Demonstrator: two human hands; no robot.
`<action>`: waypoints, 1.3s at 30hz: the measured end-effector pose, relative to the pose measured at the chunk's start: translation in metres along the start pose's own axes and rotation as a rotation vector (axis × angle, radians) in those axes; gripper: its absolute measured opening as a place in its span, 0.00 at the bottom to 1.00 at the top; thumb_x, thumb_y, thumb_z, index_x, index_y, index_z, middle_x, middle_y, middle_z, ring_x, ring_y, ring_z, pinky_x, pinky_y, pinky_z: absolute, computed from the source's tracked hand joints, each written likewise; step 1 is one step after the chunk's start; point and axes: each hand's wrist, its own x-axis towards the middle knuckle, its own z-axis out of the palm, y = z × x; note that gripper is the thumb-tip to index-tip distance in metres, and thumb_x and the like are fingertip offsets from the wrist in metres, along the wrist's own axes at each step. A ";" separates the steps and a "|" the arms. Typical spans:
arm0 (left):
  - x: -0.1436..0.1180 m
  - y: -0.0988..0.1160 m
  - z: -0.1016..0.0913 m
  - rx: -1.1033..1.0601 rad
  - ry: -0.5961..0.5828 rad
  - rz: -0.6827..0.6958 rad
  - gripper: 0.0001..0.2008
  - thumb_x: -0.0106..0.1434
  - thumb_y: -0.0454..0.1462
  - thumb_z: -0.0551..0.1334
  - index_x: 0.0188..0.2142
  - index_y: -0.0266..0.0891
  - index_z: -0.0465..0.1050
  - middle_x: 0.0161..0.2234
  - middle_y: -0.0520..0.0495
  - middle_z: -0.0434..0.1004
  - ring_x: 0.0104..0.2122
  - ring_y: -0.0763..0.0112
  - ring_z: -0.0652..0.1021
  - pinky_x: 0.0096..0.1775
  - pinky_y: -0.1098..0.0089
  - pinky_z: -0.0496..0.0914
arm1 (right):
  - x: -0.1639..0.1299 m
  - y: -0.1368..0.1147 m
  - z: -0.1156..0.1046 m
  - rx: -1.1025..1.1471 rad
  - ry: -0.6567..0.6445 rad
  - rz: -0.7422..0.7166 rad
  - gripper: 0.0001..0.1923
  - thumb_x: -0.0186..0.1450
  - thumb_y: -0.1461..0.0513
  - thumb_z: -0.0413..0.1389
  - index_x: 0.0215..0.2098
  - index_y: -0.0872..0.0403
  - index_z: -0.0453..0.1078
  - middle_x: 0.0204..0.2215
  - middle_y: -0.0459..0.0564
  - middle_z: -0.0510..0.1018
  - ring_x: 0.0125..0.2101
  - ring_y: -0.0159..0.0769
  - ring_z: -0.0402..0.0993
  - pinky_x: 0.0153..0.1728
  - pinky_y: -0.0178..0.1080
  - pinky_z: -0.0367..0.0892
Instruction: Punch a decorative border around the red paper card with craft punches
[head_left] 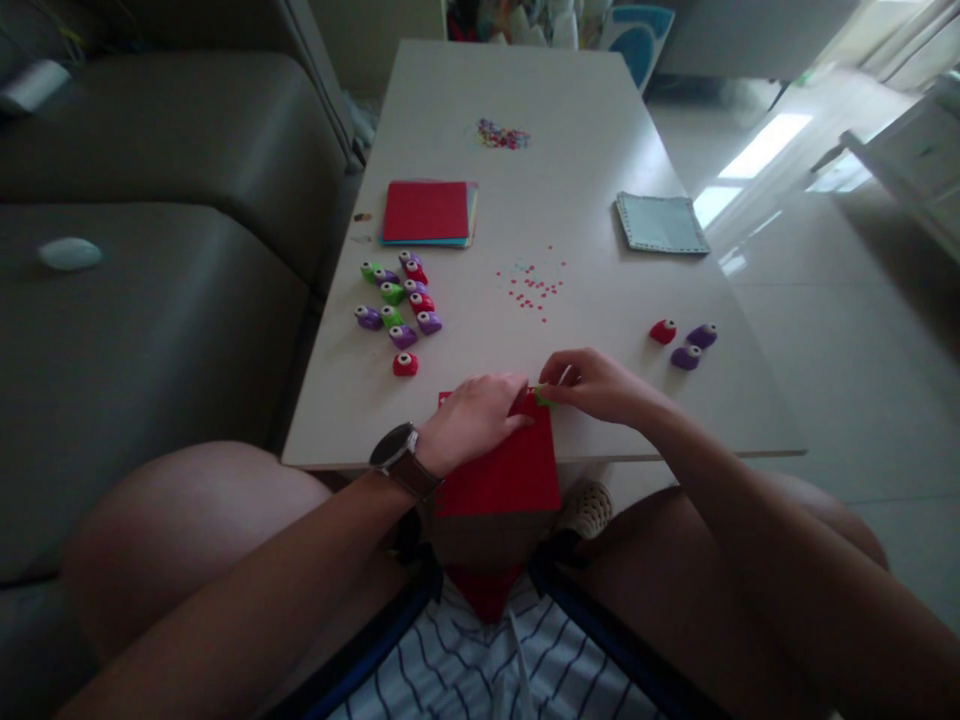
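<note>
A red paper sheet (504, 470) lies over the near edge of the white table (525, 200). My left hand (472, 418), with a watch on the wrist, presses flat on the sheet's top left part. My right hand (592, 385) is closed on a small green punch (541, 397) at the sheet's top right corner. Tiny red paper dots (531, 285) are scattered on the table just beyond my hands.
A cluster of several small green, purple and red punches (397, 305) sits at the left, three more (686, 343) at the right. A stack of coloured paper (427, 212), a pale blue sheet (660, 222) and a pile of confetti (502, 134) lie farther back. A sofa (150, 250) stands at the left.
</note>
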 end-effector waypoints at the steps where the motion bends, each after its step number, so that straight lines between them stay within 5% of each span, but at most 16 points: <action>1: 0.000 0.000 0.000 -0.002 -0.008 -0.007 0.07 0.67 0.39 0.63 0.43 0.40 0.70 0.42 0.45 0.79 0.41 0.61 0.79 0.40 0.65 0.70 | 0.002 -0.003 0.000 0.004 -0.010 0.024 0.06 0.60 0.60 0.62 0.34 0.54 0.75 0.28 0.49 0.79 0.27 0.34 0.72 0.27 0.36 0.63; 8: 0.003 -0.001 -0.002 -0.058 -0.013 -0.052 0.14 0.70 0.47 0.59 0.47 0.41 0.69 0.41 0.45 0.80 0.37 0.62 0.78 0.37 0.66 0.68 | 0.011 -0.019 -0.005 -0.085 -0.095 0.085 0.04 0.57 0.65 0.61 0.26 0.54 0.71 0.21 0.45 0.73 0.24 0.31 0.65 0.24 0.36 0.57; 12: 0.013 0.000 -0.004 -0.095 0.017 -0.097 0.20 0.72 0.53 0.52 0.41 0.41 0.72 0.33 0.47 0.78 0.31 0.65 0.76 0.33 0.67 0.63 | 0.012 -0.015 -0.005 -0.093 -0.087 0.055 0.09 0.56 0.61 0.64 0.24 0.54 0.68 0.20 0.43 0.70 0.23 0.29 0.61 0.24 0.36 0.54; 20: 0.044 -0.002 -0.007 -0.250 0.111 -0.107 0.07 0.56 0.38 0.68 0.29 0.39 0.72 0.27 0.51 0.75 0.28 0.70 0.72 0.29 0.69 0.59 | 0.016 -0.009 -0.007 -0.082 -0.111 0.068 0.13 0.55 0.59 0.63 0.21 0.53 0.64 0.18 0.40 0.65 0.22 0.27 0.55 0.24 0.36 0.51; 25: 0.053 -0.006 -0.006 -0.318 0.099 -0.119 0.10 0.52 0.39 0.71 0.29 0.39 0.72 0.26 0.52 0.74 0.27 0.71 0.71 0.29 0.70 0.61 | 0.019 -0.008 -0.007 -0.069 -0.109 0.063 0.12 0.54 0.61 0.63 0.21 0.52 0.63 0.17 0.39 0.64 0.22 0.28 0.55 0.23 0.36 0.51; 34: 0.009 0.003 -0.008 -0.166 -0.089 -0.142 0.11 0.58 0.45 0.69 0.33 0.41 0.76 0.31 0.48 0.79 0.31 0.64 0.77 0.32 0.67 0.68 | 0.005 -0.002 -0.010 0.090 -0.129 -0.019 0.12 0.59 0.54 0.62 0.31 0.55 0.74 0.28 0.51 0.78 0.30 0.35 0.70 0.31 0.38 0.64; 39: -0.005 0.002 -0.009 -0.035 -0.111 -0.190 0.10 0.59 0.43 0.69 0.37 0.41 0.77 0.36 0.43 0.80 0.35 0.58 0.80 0.37 0.64 0.71 | -0.005 0.005 -0.026 -0.027 -0.012 0.052 0.14 0.61 0.51 0.62 0.35 0.54 0.77 0.30 0.51 0.79 0.28 0.34 0.71 0.29 0.37 0.65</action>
